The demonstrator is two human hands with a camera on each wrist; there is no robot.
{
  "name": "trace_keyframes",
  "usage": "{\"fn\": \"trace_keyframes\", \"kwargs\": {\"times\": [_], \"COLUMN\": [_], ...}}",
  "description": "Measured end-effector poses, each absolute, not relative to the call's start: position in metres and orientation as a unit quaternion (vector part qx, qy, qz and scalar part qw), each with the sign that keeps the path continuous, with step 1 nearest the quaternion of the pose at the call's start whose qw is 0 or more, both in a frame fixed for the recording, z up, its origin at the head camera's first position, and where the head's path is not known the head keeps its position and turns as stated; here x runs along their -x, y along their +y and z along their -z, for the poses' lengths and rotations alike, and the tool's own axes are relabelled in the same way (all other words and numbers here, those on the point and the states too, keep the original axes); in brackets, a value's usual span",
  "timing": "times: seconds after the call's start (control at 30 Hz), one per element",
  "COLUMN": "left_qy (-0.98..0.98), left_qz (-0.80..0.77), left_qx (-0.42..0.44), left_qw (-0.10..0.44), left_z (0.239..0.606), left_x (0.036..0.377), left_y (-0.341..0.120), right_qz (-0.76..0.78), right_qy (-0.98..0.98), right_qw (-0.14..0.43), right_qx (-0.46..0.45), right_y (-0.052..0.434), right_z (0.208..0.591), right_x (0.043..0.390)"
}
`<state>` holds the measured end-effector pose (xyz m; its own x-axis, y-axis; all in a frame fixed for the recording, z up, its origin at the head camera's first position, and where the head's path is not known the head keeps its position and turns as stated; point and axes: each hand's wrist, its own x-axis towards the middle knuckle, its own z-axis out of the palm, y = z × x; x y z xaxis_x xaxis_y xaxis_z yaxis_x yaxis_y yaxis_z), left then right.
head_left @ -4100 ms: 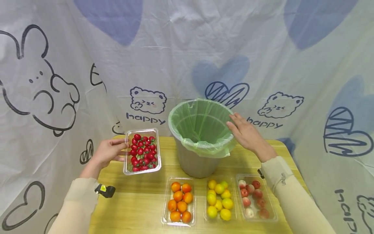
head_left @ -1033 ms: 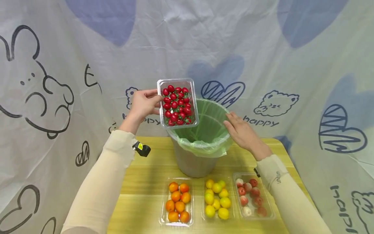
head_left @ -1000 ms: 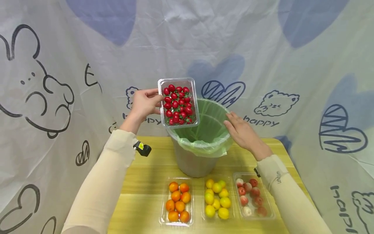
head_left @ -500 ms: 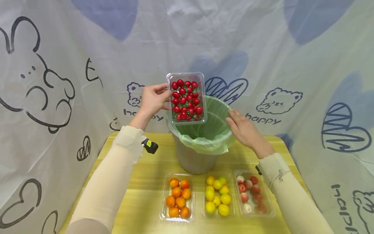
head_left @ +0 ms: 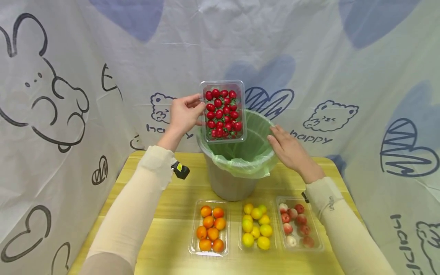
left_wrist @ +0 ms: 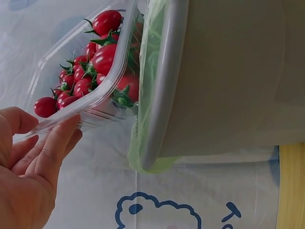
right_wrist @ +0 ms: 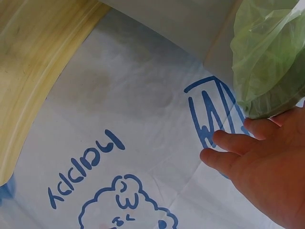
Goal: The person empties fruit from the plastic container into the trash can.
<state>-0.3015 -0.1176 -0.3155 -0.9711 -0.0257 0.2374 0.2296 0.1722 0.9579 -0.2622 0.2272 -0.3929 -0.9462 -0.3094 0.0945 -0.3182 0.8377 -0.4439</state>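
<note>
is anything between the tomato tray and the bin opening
Nothing visible. The left hand holds the tray of cherry tomatoes right over the near-left rim of the green-lined bin; the bin's mouth is open, and the right hand rests outside its right rim.

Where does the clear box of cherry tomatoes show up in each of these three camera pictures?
Head: cherry tomato box, upper centre, held by the left hand over the bin.
Left wrist: upper left, its end against the bin's rim.
Right wrist: not in it.
Shared landmark: the green bin liner.
</note>
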Motion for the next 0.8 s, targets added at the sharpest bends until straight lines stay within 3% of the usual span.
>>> {"fn": "trace_keyframes", "kwargs": {"times": [0.8], "left_qy": [-0.753], "left_qz": [0.641], "left_qx": [0.094], "left_qw": [0.114], "left_z": [0.329], "left_x": [0.301], "left_y": [-0.108], "right_qz": [-0.237], "right_qy": [-0.958], "right_qw": [0.006], "right_qx": [-0.160], "right_y": [0.227], "right_z": [0.393], "right_x": [0.262]}}
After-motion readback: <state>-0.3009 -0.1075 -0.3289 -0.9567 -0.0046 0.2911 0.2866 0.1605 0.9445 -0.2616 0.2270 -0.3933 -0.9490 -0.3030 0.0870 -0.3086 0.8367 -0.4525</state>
